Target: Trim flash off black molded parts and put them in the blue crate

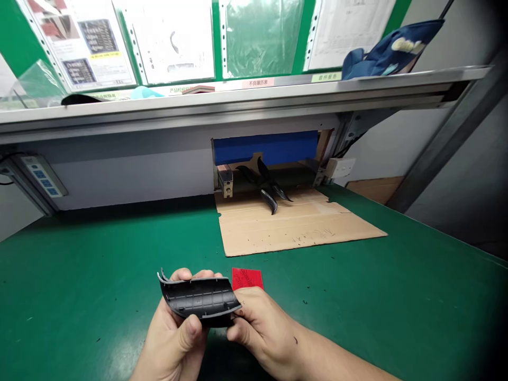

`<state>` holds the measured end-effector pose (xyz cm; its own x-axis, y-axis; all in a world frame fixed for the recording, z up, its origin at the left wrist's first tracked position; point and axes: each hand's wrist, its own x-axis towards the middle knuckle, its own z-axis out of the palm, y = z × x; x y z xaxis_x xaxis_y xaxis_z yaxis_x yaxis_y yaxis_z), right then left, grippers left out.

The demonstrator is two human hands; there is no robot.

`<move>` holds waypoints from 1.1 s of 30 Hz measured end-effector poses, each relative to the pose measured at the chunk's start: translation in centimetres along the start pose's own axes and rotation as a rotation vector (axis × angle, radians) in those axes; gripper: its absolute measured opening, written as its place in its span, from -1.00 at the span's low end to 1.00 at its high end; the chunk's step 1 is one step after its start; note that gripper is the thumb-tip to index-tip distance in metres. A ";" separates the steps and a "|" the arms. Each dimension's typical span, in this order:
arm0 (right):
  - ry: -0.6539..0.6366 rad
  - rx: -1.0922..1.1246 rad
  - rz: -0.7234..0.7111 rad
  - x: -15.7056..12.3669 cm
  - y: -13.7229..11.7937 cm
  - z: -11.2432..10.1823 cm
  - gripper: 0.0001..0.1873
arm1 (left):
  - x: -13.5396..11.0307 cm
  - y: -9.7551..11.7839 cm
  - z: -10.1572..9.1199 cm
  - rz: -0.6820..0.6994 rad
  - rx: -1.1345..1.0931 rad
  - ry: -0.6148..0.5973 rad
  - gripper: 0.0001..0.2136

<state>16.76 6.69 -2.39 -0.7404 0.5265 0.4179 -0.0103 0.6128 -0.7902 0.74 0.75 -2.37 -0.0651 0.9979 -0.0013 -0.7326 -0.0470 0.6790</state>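
Note:
I hold a curved dark grey plastic part (200,298) over the green table (79,275), inner ribbed side facing up. My left hand (172,336) wraps round its left end, thumb pressed on the lower edge and fingertips showing behind the top. My right hand (257,328) pinches the part's right end. A small red card (246,278) lies on the table just behind my right hand.
A flattened cardboard sheet (289,225) lies further back under a chute opening with a blue panel (265,148), where similar dark curved parts (270,193) rest. A metal shelf (238,103) runs overhead with sleeved papers (95,42) and a blue cap (391,53). A power strip (42,177) is at left.

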 end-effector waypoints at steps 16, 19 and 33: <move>0.404 0.129 0.003 -0.1 1.0 1.4 -0.27 | -0.7 0.4 0.9 -0.005 0.028 -0.116 -0.58; 0.559 0.015 0.005 -0.5 0.8 1.0 -0.33 | -0.5 0.6 0.7 0.037 0.026 -0.080 -0.56; 0.371 -0.247 -0.352 -0.7 0.0 0.5 -0.78 | -0.3 0.0 0.1 -0.056 0.088 -0.126 -0.57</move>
<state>16.94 6.05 -2.92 -0.4350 0.4096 0.8019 -0.0230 0.8852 -0.4647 0.77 0.49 -2.30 0.0635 0.9969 0.0470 -0.6699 0.0077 0.7424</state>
